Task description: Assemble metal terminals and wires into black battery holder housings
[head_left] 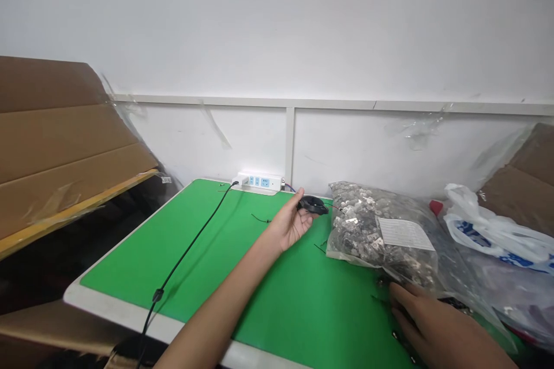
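Near the middle of the green table mat (208,253), my left hand (294,222) is raised with its fingers closed round a round black part (313,204). A thin dark wire runs from this part towards the bag on its right. My right hand (426,317) reaches low at the right, beside small dark pieces at the lower edge of a clear bag (367,225) full of small metal parts. Its fingers are bent and blurred, and whether anything is between them cannot be made out.
A white power strip (264,182) lies at the table's back edge, with a black cable (194,239) crossing the mat's left side. Cardboard (64,144) leans at the left. Plastic bags (497,236) crowd the right. Short wires lie on the mat.
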The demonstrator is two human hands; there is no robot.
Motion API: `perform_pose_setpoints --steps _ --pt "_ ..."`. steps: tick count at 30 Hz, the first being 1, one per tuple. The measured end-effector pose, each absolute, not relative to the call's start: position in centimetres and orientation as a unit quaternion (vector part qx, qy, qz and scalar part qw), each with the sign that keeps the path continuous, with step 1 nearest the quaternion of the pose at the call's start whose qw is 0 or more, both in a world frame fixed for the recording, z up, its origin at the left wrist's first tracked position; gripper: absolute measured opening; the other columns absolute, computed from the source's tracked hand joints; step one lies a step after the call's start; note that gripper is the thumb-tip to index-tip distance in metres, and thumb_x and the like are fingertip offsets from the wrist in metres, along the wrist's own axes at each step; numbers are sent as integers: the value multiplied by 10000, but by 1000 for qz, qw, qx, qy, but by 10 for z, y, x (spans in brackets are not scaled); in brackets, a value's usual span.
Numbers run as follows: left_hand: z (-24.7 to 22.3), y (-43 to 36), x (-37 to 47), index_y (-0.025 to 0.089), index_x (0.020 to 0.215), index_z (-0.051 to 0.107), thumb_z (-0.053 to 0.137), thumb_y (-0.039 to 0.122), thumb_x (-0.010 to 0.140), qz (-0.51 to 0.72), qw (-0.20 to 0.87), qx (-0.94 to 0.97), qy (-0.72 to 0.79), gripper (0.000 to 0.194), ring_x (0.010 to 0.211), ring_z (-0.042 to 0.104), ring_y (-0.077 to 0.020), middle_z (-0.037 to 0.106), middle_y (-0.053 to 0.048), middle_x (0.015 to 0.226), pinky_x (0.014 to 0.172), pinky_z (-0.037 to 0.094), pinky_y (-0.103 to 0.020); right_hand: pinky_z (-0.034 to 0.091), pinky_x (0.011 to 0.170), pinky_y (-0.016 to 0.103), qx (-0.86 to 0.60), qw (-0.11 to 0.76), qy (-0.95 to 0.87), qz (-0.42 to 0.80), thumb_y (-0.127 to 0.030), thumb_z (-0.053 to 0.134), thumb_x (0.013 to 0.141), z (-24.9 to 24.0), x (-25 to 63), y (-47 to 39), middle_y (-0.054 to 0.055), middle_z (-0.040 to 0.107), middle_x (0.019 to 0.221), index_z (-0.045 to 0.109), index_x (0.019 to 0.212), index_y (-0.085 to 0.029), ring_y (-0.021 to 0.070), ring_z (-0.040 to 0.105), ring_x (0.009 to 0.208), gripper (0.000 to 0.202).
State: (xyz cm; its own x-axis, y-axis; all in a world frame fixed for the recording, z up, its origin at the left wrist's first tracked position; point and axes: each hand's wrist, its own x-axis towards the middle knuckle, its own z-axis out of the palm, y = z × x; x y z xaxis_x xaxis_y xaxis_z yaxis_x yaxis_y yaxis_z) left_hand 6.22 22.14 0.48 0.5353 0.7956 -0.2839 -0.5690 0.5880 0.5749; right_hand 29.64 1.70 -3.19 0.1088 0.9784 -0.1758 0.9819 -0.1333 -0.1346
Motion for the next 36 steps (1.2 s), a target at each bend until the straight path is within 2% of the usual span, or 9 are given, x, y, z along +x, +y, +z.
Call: perform_pose_setpoints --steps 6,13,17,21,23,26,29,32,36 --pt "6 218 65 37 1196 626 514 248 1096 397 861 165 272 259 742 812 -209 767 -157 850 583 626 -177 579 858 470 729 -12 669 -143 -391 457 1032 -20 289 18 138 790 1131 686 1168 -227 351 777 1017 313" --pt "7 204 73 21 1302 597 480 231 1111 356 879 200 247 306 734 804 -179 769 -161 913 464 551 -112 442 1191 561 569 -378 730 9 -542 580 1018 7 270 91 165 572 1560 478 1511 -238 360 523 1459 588" --pt "3 204 72 40 1239 611 382 415 1139 254 905 236 247 451 710 800 -189 767 -168 861 352 421 -106 547 976 473 517 -403 750 -92 -517 433 1090 14 265 137 113 720 1238 613 1298 -248 292 675 1143 384" --pt "-4 211 64 92 1144 642 293 649 1095 98 866 401 282 660 424 631 -137 742 -119 710 338 362 -179 516 795 409 542 -482 673 -146 -609 432 1063 3 273 148 55 693 921 651 1021 -243 258 637 873 429" --pt "-11 210 63 113 1073 674 361 759 1035 113 791 513 312 719 367 543 -112 689 -64 603 360 337 -188 517 801 394 540 -531 623 -195 -648 489 1030 -2 276 146 45 702 945 660 1054 -247 255 639 896 436" --pt "-23 203 72 121 1071 715 431 895 920 254 685 598 328 838 463 613 -128 696 -47 653 423 364 -200 530 777 373 523 -567 575 -273 -682 559 984 -5 274 144 37 721 965 671 1097 -247 240 649 873 464" --pt "-31 195 87 148 1278 699 559 903 854 343 715 552 258 877 753 735 -191 784 -89 941 652 533 -263 545 787 385 518 -548 594 -280 -665 567 985 -9 263 145 49 730 962 683 1091 -234 246 668 885 458" --pt "-32 190 97 141 1293 704 778 777 792 403 743 493 208 813 965 735 -237 790 -106 1078 853 560 -312 558 842 433 545 -554 604 -179 -586 629 970 -13 250 143 94 727 1083 655 1199 -212 264 684 944 439" --pt "-25 185 97 137 1126 737 899 689 711 436 756 441 208 710 916 729 -213 787 -84 1011 820 566 -282 556 902 471 543 -598 589 17 -421 719 923 -12 240 131 119 679 1167 575 1266 -211 276 669 1031 428"
